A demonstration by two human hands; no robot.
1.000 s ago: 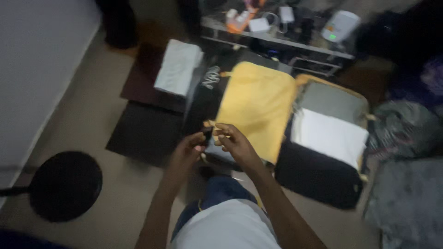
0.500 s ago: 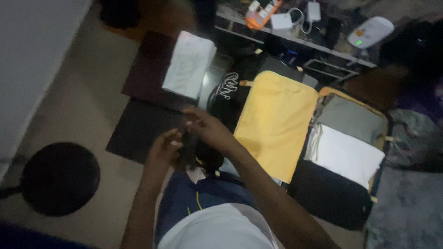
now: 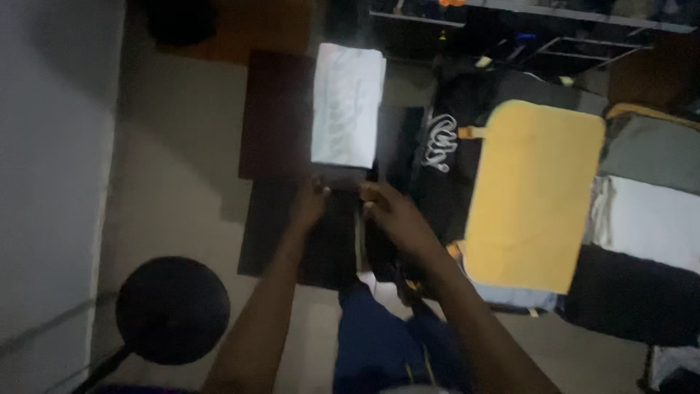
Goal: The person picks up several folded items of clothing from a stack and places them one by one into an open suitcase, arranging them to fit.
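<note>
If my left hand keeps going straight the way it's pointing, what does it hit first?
Most likely the folded white cloth: the left hand points up the frame toward its near edge, already at a dark item beneath it. Depth is unclear in this dim view.

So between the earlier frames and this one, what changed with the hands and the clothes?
Both hands moved forward, away from the body: the left hand and right hand now reach the near edge of the white folded garment on the dark stacks. The small dark item pinched earlier is no longer discernible. The yellow cloth, the black round stool and the folded piles lie as before; only the view shifted.
</note>
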